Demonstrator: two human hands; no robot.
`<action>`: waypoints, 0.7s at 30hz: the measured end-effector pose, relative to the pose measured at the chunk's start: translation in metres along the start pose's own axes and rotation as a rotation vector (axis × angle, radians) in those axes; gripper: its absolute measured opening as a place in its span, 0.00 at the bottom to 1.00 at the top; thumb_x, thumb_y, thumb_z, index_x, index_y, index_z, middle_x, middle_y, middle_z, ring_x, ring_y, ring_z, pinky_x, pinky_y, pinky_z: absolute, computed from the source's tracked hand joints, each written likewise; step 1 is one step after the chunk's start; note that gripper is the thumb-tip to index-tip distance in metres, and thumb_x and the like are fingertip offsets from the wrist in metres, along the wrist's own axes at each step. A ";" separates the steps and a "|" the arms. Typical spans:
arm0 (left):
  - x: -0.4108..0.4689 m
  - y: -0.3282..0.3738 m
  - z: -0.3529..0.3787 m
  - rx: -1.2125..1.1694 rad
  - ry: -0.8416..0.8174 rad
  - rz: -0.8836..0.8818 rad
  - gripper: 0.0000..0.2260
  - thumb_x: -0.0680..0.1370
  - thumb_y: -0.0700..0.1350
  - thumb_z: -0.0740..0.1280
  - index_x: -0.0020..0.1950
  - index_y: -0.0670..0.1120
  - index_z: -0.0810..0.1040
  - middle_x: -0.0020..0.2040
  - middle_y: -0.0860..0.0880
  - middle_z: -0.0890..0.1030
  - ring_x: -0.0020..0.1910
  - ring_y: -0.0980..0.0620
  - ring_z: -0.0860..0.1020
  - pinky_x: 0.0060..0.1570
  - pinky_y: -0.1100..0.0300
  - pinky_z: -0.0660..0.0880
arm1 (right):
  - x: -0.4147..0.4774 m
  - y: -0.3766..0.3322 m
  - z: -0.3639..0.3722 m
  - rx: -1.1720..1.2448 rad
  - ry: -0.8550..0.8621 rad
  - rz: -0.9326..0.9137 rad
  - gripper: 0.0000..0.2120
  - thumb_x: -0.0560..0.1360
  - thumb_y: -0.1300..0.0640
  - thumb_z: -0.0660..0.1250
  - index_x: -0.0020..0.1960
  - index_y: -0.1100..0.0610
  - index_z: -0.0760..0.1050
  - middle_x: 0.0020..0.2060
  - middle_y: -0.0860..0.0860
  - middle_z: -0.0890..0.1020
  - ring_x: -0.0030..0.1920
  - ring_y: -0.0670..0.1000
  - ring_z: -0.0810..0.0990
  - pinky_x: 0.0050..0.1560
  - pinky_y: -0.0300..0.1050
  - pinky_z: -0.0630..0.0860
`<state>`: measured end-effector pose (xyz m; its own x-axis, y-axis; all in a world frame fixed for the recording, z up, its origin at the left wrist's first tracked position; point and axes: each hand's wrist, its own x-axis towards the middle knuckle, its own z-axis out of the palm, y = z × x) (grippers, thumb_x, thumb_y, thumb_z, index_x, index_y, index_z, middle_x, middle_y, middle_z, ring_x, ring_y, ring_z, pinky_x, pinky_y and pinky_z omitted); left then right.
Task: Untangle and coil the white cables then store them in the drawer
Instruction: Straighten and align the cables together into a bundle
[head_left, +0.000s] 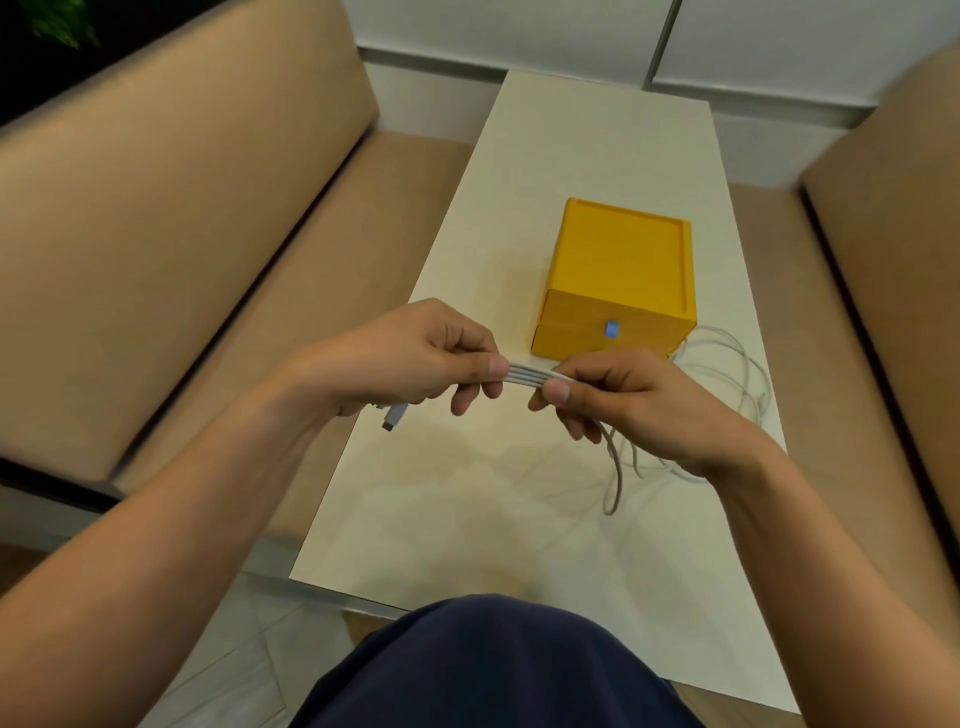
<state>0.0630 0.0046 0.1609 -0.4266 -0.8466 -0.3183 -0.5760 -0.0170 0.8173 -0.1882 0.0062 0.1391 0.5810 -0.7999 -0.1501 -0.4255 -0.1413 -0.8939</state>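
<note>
Pinching several parallel strands of the white cables (527, 375) at frame centre, the left hand (410, 358) and right hand (623, 400) grip light, limp cord; holding near the plug (394, 415) seems best, slack trailing lower right.

Open tabletop left, clutter right
Tabletop (467, 509) lies bare left of the yellow drawer box (621, 275); loose cable loops (727, 364) crowd its right.
</note>
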 end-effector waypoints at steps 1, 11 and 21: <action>0.000 0.000 0.000 0.032 0.020 -0.003 0.12 0.84 0.49 0.66 0.44 0.47 0.84 0.31 0.51 0.79 0.28 0.54 0.64 0.26 0.65 0.62 | 0.000 0.000 0.000 0.011 -0.001 0.030 0.13 0.82 0.48 0.64 0.53 0.52 0.85 0.33 0.52 0.78 0.35 0.51 0.73 0.40 0.46 0.71; -0.004 0.005 0.010 -0.149 -0.006 -0.007 0.13 0.83 0.48 0.66 0.41 0.45 0.82 0.29 0.49 0.74 0.23 0.55 0.60 0.25 0.63 0.58 | 0.015 -0.004 0.036 -0.560 0.812 0.103 0.33 0.83 0.35 0.54 0.26 0.54 0.61 0.21 0.49 0.66 0.26 0.51 0.66 0.30 0.46 0.58; -0.011 0.002 0.008 -0.077 0.041 -0.038 0.14 0.83 0.50 0.67 0.42 0.45 0.84 0.28 0.50 0.75 0.25 0.53 0.61 0.26 0.62 0.58 | 0.013 0.001 0.035 -0.667 0.879 -0.233 0.28 0.81 0.38 0.63 0.28 0.53 0.66 0.24 0.48 0.66 0.25 0.54 0.66 0.25 0.47 0.62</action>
<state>0.0611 0.0178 0.1621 -0.3757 -0.8656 -0.3310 -0.5351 -0.0891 0.8401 -0.1566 0.0162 0.1210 0.1168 -0.8094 0.5755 -0.8093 -0.4135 -0.4173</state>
